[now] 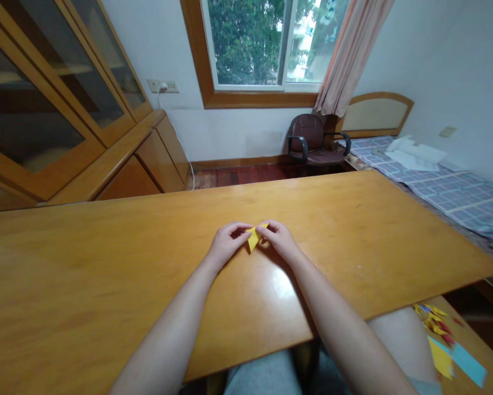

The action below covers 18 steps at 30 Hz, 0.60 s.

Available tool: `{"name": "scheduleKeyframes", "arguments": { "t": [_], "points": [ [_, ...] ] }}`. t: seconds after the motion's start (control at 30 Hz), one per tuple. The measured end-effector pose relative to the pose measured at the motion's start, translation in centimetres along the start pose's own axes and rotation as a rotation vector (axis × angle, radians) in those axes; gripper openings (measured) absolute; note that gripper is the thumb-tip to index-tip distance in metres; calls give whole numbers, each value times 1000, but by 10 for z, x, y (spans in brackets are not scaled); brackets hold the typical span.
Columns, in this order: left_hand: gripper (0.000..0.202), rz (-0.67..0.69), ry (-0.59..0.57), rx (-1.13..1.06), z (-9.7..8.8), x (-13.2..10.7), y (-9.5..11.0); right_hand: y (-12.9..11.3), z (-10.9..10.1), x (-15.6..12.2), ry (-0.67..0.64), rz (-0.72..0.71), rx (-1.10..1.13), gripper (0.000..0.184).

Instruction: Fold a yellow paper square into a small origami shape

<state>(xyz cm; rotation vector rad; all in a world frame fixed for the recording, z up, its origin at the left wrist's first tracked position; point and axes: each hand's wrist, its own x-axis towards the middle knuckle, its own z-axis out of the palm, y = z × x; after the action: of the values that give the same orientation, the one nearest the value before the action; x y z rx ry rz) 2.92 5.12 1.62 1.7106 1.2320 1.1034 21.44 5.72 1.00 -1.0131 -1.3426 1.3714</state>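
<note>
Between my two hands is a small piece of folded yellow paper (253,239), roughly triangular, with one point aimed down toward me. My left hand (229,242) pinches its left corner between thumb and fingers. At the upper right corner, my right hand (278,237) grips the same paper, its thumb lying across the front. The fingers behind the paper are partly hidden. Both hands are just above the wooden table (106,285), near its middle.
At lower right, a lower wooden surface holds several small folded paper pieces (438,323), yellow sheets (441,359) and a blue sheet (469,365). Beyond the table stand an office chair (308,137) and a bed (444,186). A glass-door cabinet (65,109) lines the left side.
</note>
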Motion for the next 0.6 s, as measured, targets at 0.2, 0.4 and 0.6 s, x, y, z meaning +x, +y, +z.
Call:
{"name": "scheduleKeyframes", "arguments": {
  "t": [0.2,0.4,0.6],
  "points": [
    [18,39,0,23,-1,-1,1,-2,0,-1,6,-3,12,26],
    [23,65,34,21,1,-1,-5,-1,1,-2,34,19,35,27],
    [27,24,27,-31,2,0,-8,1,0,-1,45,1,-11,27]
  ]
}}
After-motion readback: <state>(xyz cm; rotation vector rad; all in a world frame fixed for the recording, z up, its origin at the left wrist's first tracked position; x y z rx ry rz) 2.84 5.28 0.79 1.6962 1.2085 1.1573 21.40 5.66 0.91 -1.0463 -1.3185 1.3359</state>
